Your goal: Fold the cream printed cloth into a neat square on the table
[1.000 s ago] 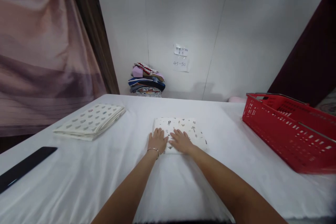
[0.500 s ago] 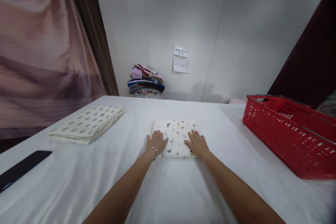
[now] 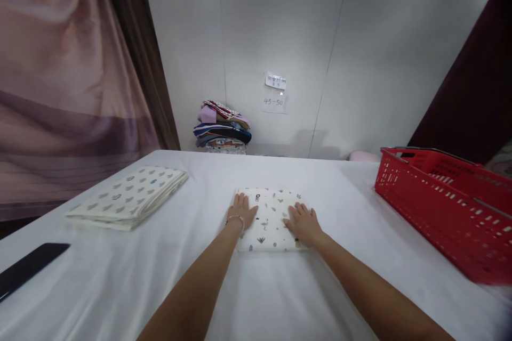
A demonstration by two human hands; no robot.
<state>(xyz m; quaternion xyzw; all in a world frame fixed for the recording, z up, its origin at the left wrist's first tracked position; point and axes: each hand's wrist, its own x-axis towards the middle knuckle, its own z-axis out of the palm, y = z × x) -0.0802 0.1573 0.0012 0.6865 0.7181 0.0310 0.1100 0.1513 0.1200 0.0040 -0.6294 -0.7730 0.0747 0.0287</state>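
Observation:
A small folded white cloth (image 3: 269,218) with tiny printed figures lies in the middle of the white-covered table (image 3: 256,287). My left hand (image 3: 240,209), with a thin bracelet at the wrist, lies flat on the cloth's left edge, fingers stretched out. My right hand (image 3: 303,221) rests flat on the cloth's right side, fingers spread. Neither hand grips anything.
A larger folded cloth (image 3: 128,196) with small patterned shapes lies at the left. A dark flat object (image 3: 28,268) sits near the left table edge. A red plastic basket (image 3: 448,202) stands at the right. A pile of folded fabrics (image 3: 222,127) sits against the back wall under paper notes (image 3: 275,91).
My right hand has slid from beside the left hand across to the cloth's right side, so the hands are now apart. The view shifted slightly.

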